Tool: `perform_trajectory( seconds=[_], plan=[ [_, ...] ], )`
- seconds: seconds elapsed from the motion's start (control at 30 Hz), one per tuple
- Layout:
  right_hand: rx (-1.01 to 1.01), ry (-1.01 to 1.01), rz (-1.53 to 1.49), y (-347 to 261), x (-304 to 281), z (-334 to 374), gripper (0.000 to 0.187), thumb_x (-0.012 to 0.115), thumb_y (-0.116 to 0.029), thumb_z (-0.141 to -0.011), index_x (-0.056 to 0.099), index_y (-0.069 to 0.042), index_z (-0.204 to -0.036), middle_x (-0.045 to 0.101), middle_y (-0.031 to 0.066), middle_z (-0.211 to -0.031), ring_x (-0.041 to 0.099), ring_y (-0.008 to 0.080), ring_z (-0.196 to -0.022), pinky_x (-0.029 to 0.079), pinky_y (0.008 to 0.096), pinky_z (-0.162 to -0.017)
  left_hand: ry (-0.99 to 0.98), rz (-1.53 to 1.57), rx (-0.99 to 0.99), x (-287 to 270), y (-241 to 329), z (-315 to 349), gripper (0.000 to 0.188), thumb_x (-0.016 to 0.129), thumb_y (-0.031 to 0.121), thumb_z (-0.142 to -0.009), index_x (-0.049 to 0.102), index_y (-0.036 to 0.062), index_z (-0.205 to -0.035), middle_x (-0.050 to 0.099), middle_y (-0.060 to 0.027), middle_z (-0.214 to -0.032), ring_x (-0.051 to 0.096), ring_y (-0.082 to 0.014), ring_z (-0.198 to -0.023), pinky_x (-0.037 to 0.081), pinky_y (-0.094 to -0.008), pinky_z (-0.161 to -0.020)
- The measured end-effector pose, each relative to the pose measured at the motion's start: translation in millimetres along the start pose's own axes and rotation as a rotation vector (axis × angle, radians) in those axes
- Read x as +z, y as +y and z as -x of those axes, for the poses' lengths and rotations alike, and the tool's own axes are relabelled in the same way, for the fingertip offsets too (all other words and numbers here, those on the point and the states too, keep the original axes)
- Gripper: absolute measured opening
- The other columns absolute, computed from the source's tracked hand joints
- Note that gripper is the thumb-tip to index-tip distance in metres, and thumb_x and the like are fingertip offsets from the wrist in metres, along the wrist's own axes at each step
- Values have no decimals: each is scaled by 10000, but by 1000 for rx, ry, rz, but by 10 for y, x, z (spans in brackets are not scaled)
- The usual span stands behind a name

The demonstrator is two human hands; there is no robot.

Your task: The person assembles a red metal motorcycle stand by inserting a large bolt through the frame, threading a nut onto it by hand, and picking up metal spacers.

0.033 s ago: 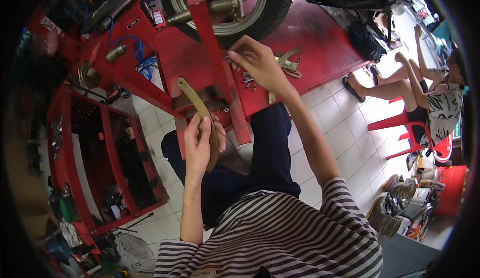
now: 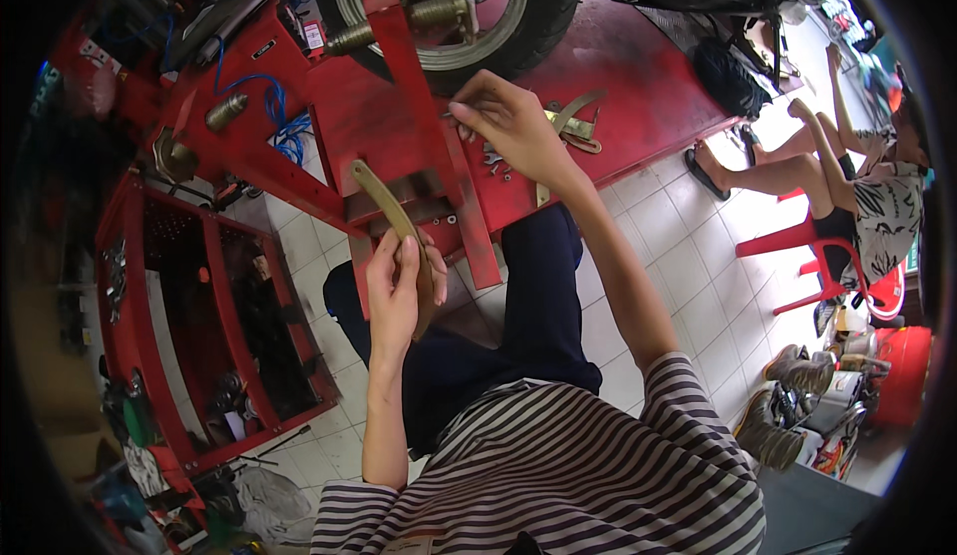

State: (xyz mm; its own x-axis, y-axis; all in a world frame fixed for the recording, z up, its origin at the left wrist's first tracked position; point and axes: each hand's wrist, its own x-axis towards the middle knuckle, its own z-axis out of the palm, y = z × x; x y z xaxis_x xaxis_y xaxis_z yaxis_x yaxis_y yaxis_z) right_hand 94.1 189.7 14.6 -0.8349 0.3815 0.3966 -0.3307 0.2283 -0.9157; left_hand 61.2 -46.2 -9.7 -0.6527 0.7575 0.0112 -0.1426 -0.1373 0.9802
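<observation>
My left hand (image 2: 393,291) is closed around a curved, brass-coloured metal strip (image 2: 382,196) with a hole at its upper end. The strip slants up in front of a red metal press frame (image 2: 407,81); its lower end passes behind my fingers. Beside the frame's upright, my right hand (image 2: 513,128) pinches thumb and fingers together over the red table. A tiny thing seems to be at those fingertips, too small to name. To the right of that hand lie more brass-coloured metal pieces (image 2: 578,126), with small nuts and bolts (image 2: 492,159) nearer to me.
A motorbike wheel (image 2: 543,31) stands on the red table (image 2: 638,86) behind the frame. Blue cable (image 2: 291,136) lies to the left, above a red shelf rack (image 2: 214,306). On the right, a person sits on a red plastic chair (image 2: 783,246), with used metal parts (image 2: 783,405) nearby.
</observation>
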Motion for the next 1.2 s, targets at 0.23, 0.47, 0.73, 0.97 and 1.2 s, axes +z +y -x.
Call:
perform_trajectory(
  seconds=[0.23,0.47,0.73,0.97,1.2],
  plan=[
    [28,38,-176,79,57,-19,214,645,-172,-971,589,35,-966,658,59,-809,623,102,-752,520,272,-719,19,-41,-48,-1,28,122,230,402,219,-1081,508,23,-1022,544,-49,-712,521,-128,-534,434,-254,-506],
    [33,18,-36,53,0,18,161,653,-107,-958,590,34,-1003,654,59,-862,641,101,-818,525,265,-751,21,-60,-77,14,21,132,232,397,229,-1082,497,30,-1016,522,-45,-697,523,-138,-531,436,-265,-507],
    [-246,130,169,-15,29,14,185,680,-139,-925,628,38,-931,708,93,-803,673,127,-719,518,297,-704,32,-26,-89,-2,-31,138,243,402,236,-1082,506,25,-1024,536,-52,-717,514,-129,-545,438,-255,-497],
    [104,17,113,-121,11,-30,203,651,-168,-959,622,32,-940,681,70,-800,640,101,-724,511,260,-661,-2,-22,-91,1,-34,122,258,399,241,-1082,504,13,-1019,541,-58,-701,508,-132,-508,434,-253,-488],
    [60,74,6,27,87,-32,123,642,-34,-945,575,70,-944,664,74,-850,624,96,-773,521,270,-714,-23,51,-66,-36,-59,182,252,393,207,-1083,515,-3,-1015,553,-55,-700,522,-111,-511,419,-236,-472]
  ],
)
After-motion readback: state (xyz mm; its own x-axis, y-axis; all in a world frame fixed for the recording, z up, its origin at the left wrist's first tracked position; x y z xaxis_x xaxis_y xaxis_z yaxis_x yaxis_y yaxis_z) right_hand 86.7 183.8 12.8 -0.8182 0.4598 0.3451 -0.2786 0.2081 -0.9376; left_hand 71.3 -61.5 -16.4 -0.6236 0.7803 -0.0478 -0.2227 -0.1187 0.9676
